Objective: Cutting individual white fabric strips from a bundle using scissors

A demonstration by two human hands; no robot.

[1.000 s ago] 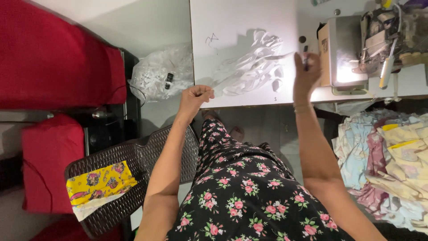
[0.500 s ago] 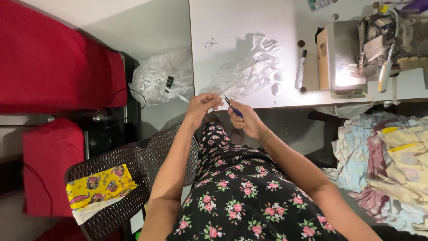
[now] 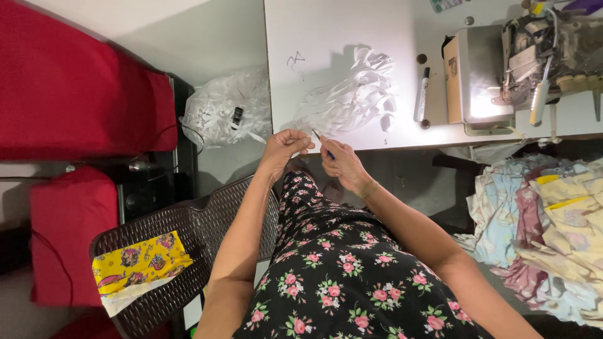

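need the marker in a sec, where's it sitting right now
In the head view the marker lies on the white table, right of the pile of white strips and just left of the sewing machine, beyond the right hand.

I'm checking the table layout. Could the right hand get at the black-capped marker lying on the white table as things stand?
Probably yes, once freed. The right hand holds a small blue-handled tool at the table edge; the marker lies beyond it, with only bare tabletop between and white fabric strips off to one side.
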